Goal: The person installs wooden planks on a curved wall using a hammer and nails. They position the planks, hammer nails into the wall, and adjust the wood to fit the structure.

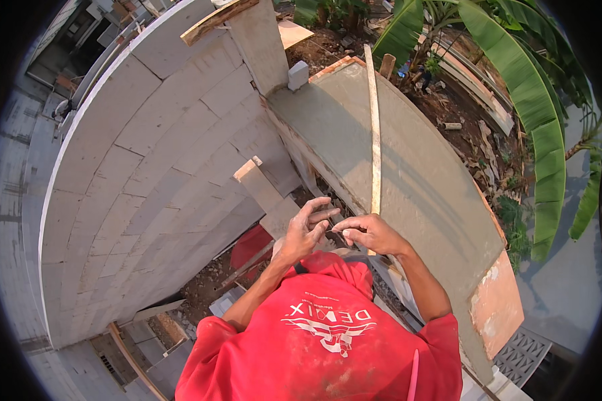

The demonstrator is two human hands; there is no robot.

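Observation:
My left hand [306,230] is raised before my red-shirted chest, its fingers curved and apart. Just right of it, my right hand [371,234] has its fingers bent in a pinch toward the left hand; what they hold, if anything, is too small to make out. Behind the right hand a long pale wooden strip [375,134] lies lengthwise across the grey concrete slab top [435,187]. Beyond my left hand a narrow block pier [257,187] stands beside the slab.
A tall grey block wall [140,174] rises on the left. At the slab's far end are a concrete column [261,47] and small block [297,75]. Banana leaves [535,147] and soil lie right. Below are rubble, planks and a red object [247,247].

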